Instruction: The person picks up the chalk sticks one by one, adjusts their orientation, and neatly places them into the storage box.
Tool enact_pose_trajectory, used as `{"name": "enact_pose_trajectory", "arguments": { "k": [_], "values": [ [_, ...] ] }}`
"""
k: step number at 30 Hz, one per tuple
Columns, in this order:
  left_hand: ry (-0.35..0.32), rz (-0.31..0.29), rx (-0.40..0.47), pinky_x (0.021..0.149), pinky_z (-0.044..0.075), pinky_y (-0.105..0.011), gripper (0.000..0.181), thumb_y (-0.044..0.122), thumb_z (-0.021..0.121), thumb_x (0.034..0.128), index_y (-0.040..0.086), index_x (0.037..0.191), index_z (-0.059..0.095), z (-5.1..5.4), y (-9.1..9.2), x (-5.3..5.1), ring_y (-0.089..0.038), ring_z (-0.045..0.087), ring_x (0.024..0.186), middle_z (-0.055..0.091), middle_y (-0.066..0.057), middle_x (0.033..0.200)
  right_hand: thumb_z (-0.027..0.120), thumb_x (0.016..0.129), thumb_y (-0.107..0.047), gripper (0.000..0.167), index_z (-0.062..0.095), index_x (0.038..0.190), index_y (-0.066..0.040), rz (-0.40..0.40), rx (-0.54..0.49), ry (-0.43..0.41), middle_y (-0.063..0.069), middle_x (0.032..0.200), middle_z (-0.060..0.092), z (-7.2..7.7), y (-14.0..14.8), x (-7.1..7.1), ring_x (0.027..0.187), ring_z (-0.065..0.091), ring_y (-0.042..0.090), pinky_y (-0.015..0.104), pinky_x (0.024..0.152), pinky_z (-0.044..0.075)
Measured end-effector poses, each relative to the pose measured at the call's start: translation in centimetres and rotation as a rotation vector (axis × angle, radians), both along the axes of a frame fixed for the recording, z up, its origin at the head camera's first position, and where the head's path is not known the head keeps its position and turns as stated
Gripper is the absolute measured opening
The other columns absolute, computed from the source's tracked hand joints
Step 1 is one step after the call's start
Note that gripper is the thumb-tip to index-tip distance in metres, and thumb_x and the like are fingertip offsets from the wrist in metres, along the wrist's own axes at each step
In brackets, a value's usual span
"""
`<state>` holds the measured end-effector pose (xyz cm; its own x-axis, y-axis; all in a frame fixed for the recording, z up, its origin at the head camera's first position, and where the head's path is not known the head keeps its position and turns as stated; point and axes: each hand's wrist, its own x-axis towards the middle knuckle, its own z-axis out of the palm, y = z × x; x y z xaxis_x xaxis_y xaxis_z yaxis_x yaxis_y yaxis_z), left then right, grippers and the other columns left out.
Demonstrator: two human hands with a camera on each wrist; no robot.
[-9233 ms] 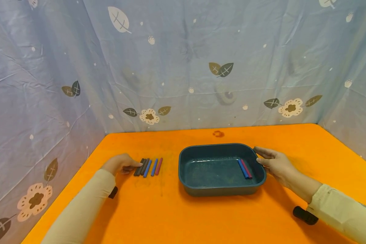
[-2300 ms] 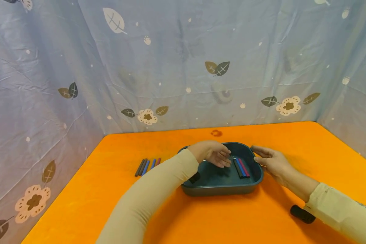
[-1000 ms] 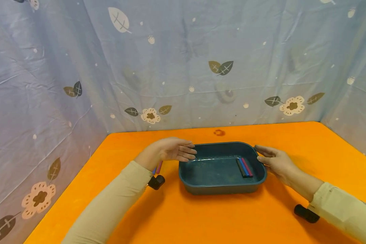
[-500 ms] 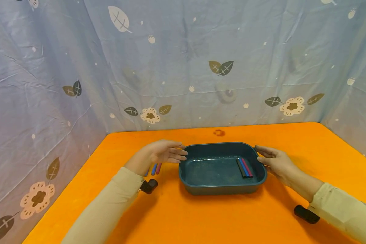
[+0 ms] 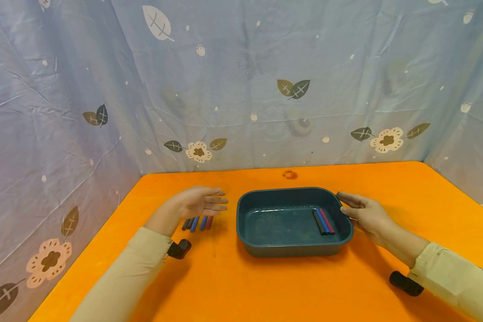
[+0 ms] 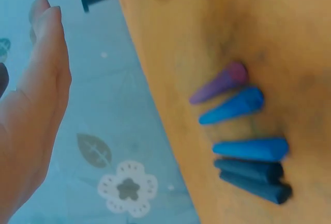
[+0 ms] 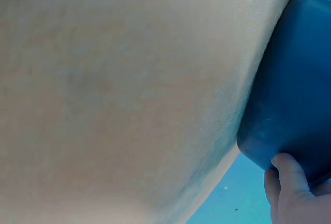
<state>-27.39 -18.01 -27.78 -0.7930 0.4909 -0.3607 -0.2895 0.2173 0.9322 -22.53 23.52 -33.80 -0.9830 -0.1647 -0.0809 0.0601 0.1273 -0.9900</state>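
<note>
My left hand [image 5: 193, 203] is held above a row of short coloured sticks, fingers extended and nothing in them. Two blacks [image 6: 257, 188], two blues [image 6: 253, 150] and a reddish stick [image 6: 221, 84] make up that row on the orange table; in the head view the hand covers their far ends. To the right stands a dark teal tray [image 5: 281, 246]. Side by side near its right end lie a black stick [image 5: 318, 222], a blue stick [image 5: 323, 221] and a pink stick [image 5: 328, 222]. Against the tray's right wall my right hand [image 5: 368, 219] rests, with thumb and mostly straight fingers touching it.
The orange table [image 5: 241, 286] ends at a pale blue curtain [image 5: 225, 103] with leaf and flower prints, which encloses the back and sides. A reddish stain [image 5: 290, 175] marks the table behind the tray. A black wrist device [image 5: 405, 283] sits under the right sleeve.
A black stick from the row now lies in the tray, left of the blue one. My left hand has come back leftward from the tray to the row. My right hand has stayed at the tray.
</note>
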Motion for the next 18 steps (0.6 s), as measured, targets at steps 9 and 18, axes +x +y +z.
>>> {"name": "enact_pose_trajectory", "arguments": {
  "k": [9,18],
  "values": [
    [0.021,0.04,-0.019,0.108,0.038,-0.04,0.055,0.02,0.028,0.108,-0.009,0.151,0.011,-0.2,-2.5,0.6,-0.045,0.027,0.139,0.018,-0.033,0.153,0.044,0.103,-0.004,0.06,0.011,0.151,0.007,0.003,0.0,0.001,0.03,0.155,0.01,0.0,0.0,0.0,0.093,0.058,-0.007,0.023,0.084,0.053],
    [0.054,0.103,-0.086,0.111,0.032,-0.046,0.055,0.018,0.031,0.1073,-0.01,0.15,0.013,-0.5,-4.1,0.4,-0.047,0.029,0.137,0.022,-0.033,0.151,0.044,0.103,-0.004,0.059,0.012,0.152,0.006,-0.005,0.008,-0.004,0.029,0.155,0.01,0.0,0.0,0.0,0.093,0.057,-0.006,0.022,0.084,0.053]
  ]
}}
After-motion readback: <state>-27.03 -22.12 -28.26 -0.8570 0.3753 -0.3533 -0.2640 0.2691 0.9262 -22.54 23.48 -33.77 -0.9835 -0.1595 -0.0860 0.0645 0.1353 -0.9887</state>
